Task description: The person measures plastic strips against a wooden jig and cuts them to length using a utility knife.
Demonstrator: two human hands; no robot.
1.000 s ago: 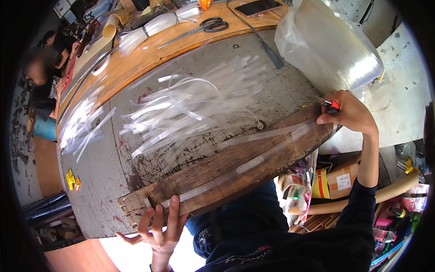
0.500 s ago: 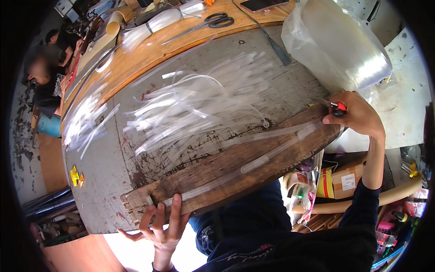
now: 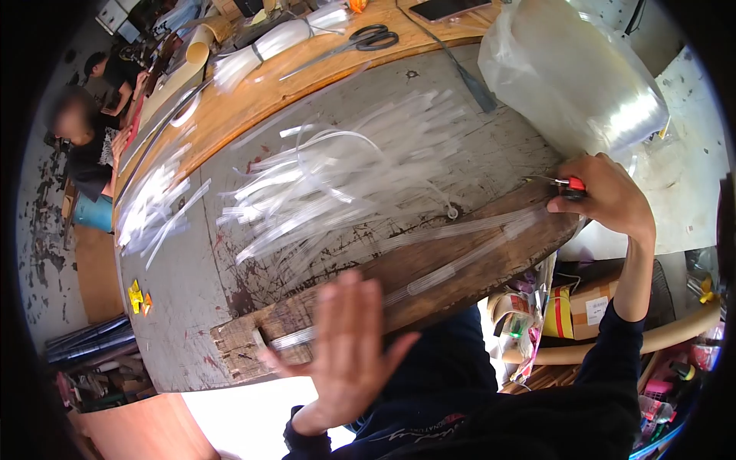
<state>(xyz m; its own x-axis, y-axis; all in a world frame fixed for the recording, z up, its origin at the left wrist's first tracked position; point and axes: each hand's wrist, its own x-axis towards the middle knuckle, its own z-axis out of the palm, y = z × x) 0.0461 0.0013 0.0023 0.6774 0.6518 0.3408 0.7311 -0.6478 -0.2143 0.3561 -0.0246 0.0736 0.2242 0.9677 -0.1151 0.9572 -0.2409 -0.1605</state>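
A dark wooden board (image 3: pixel 383 268) lies slanted along the near edge of the grey table. Clear plastic strips (image 3: pixel 452 270) run lengthwise on it. My left hand (image 3: pixel 349 349), blurred by motion, is spread flat over the board's left part, holding nothing. At the board's right end my right hand (image 3: pixel 606 195) is closed on a small red and black tool (image 3: pixel 571 188) with a thin metal tip, close to the strip ends. A large pile of clear strips (image 3: pixel 345 169) lies behind the board.
Scissors (image 3: pixel 345 47), a tied strip bundle (image 3: pixel 268 44) and a phone (image 3: pixel 448 8) are on the wooden ledge. A big plastic bag (image 3: pixel 567 77) stands at the back right. Another strip pile (image 3: pixel 157 203) and yellow wrappers (image 3: pixel 136 297) lie left. Two people sit at far left.
My left hand has lifted from the board's left end and moved right, fingers now spread over the board. My right hand stays at the right end with the tool, whose tip now points left.
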